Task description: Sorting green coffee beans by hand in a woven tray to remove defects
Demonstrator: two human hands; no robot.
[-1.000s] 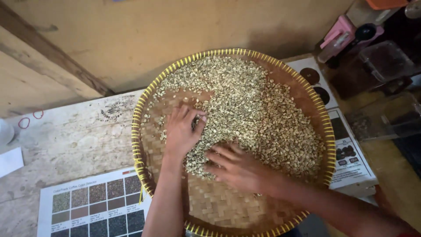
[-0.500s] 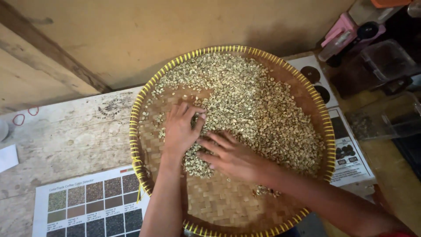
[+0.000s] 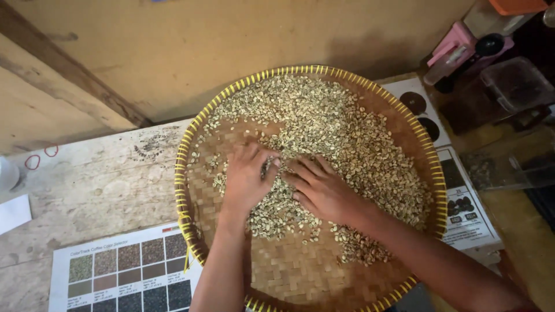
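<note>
Hands (image 3: 283, 182) in beans (image 3: 329, 127), chart (image 3: 127, 268) beside tray (image 3: 184, 173)

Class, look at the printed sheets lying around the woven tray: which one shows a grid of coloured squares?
The sheet at the tray's lower left, on the wooden table. It bears rows of greenish, brown and dark squares; the sheets on the right show dark round patches and small pictures instead.

A worn wooden table (image 3: 98, 185) carries a woven tray (image 3: 300, 277), a colour chart (image 3: 124, 268) and, seemingly, printed sheets (image 3: 462, 202).
</note>
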